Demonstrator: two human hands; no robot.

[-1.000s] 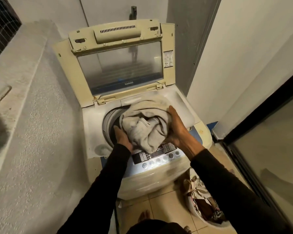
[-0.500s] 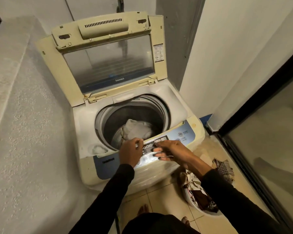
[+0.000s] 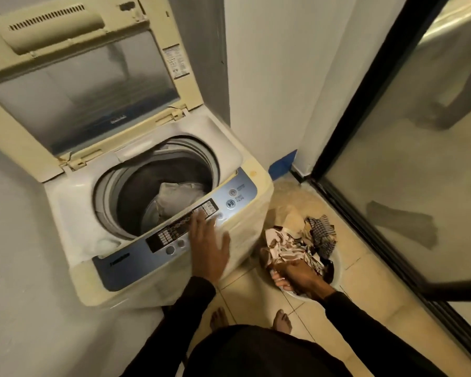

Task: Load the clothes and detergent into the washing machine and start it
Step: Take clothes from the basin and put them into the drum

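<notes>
Washing machine [image 3: 158, 270] sits at left, top-loader, lid [image 3: 82, 85] up and leaning toward the far wall. Drum [image 3: 136, 191] open; one pale garment [image 3: 178, 197] lies at the bottom, right of centre. Detergent not visible in this view.

Left hand [image 3: 208, 247] hovers flat over the near-right end of the control panel [image 3: 180, 229], fingers straight and spread, nothing in it. Contact with the panel can't be confirmed, motion blur. It covers part of the dark button strip; round start button [image 3: 230, 204] just right of the fingertips stays exposed.

Right hand [image 3: 299, 276] is down in the laundry basket [image 3: 336, 263] on the floor, right of the machine. Fingers curl round a patterned brown-and-white cloth [image 3: 283, 250] at the near edge of the pile. Checked dark cloth [image 3: 321, 229] lies on the far side of the same pile, not touched.

Surroundings: basket sits just beside the machine's right front corner, in the narrow gap between it and a sliding glass door [image 3: 408, 186] with a black frame on the right. White wall [image 3: 269, 77] behind the basket; blue strip [image 3: 282, 164] at its foot. Tiled floor [image 3: 370, 289]; two bare feet [image 3: 282, 321] near the bottom edge, close to the machine's front. Rough grey wall [image 3: 19, 268] crowds the machine's left side.
</notes>
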